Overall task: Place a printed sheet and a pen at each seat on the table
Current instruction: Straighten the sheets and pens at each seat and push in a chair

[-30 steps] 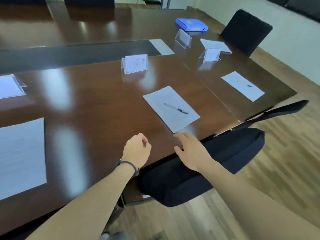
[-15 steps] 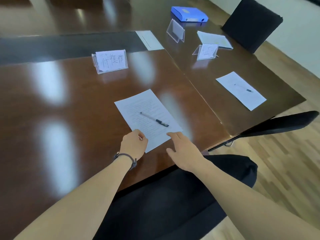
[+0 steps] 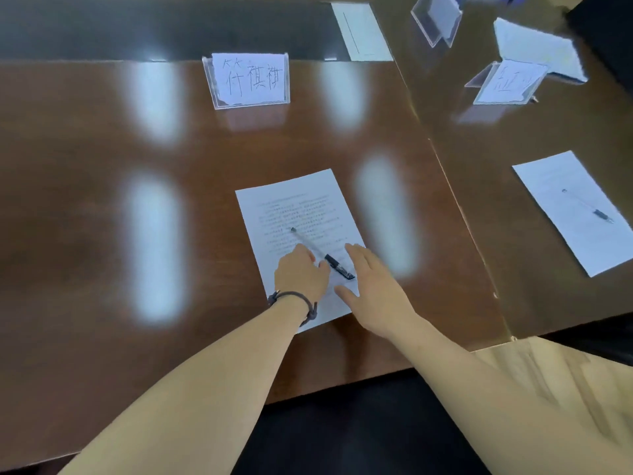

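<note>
A printed sheet [image 3: 298, 228] is laid near the bench's [image 3: 102, 200] front edge. A pen [image 3: 322, 253] is laid on it, between both hands. The left hand's [image 3: 299, 277] fingers are curled beside the pen; whether it is touched cannot be told. The right hand's [image 3: 373, 286] fingers are spread flat, holding nothing.

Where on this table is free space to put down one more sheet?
Bare wood lies left of the near sheet, below the name card. A narrower strip lies between that sheet and the right sheet. The far right corner is crowded with cards and papers.

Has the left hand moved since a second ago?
Yes. The left hand went forward from the table's near edge onto the printed sheet, toward the name card, beside the pen.
</note>
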